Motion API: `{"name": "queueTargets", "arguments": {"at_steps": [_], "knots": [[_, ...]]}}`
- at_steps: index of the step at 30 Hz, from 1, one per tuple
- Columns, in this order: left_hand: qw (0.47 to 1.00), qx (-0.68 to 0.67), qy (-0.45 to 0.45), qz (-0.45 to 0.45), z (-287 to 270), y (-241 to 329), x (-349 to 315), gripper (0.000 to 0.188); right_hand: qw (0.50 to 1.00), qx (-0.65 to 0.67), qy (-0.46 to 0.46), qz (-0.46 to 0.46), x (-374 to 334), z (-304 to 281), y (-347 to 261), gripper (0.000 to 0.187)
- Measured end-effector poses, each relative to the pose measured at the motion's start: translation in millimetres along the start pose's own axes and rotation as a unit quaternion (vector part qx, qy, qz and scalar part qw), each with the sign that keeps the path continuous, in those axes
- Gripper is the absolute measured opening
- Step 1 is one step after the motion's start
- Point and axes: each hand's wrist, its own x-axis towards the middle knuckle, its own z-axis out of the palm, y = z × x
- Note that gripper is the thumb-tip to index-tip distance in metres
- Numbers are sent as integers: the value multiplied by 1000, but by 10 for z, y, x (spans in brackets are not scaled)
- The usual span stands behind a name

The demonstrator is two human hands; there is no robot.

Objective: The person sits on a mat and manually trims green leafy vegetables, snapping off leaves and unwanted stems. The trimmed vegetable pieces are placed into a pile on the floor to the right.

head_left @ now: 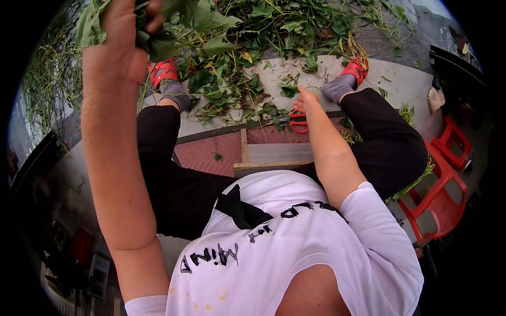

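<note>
My left hand [125, 45] is raised at the upper left, its fingers curled round a bunch of green leafy vines [208, 23]. Some broad leaves hang out past the wrist, and the fingers are partly hidden by them. Lower and to the right, my right hand [307, 100] reaches down between my feet with its fingers apart and nothing plainly in them. A loose green leaf [289, 90] lies just left of its fingertips. Close below this hand is a pair of scissors with red handles [299, 122], its blades partly covered by leaves.
A heap of cut vines and leaves [284, 26] covers the ground ahead, with long thin stems [47, 89] at far left. My red shoes [356, 71] stand either side of scattered leaves. A wooden board [279, 152] lies before me; red plastic chairs [440, 203] stand at right.
</note>
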Motion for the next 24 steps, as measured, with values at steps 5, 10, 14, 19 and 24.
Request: {"name": "queueTargets", "arguments": {"at_steps": [5,10,14,19,24], "knots": [[998,29,48,-27,228,16,-98,22,995,62,-56,57,380,203,-74,28],[999,-4,-36,-37,90,-39,-34,18,951,-4,-250,-181,-586,171,-750,14],[982,102,-59,-150,59,7,-49,25,836,45,-436,-331,-1521,190,-1276,18],[950,252,-129,-129,123,-108,-142,19,696,66,-520,-491,-2909,85,-1580,14],[975,143,-113,-127,218,-235,-202,21,697,-30,-533,-479,-3356,33,-1493,3]]}}
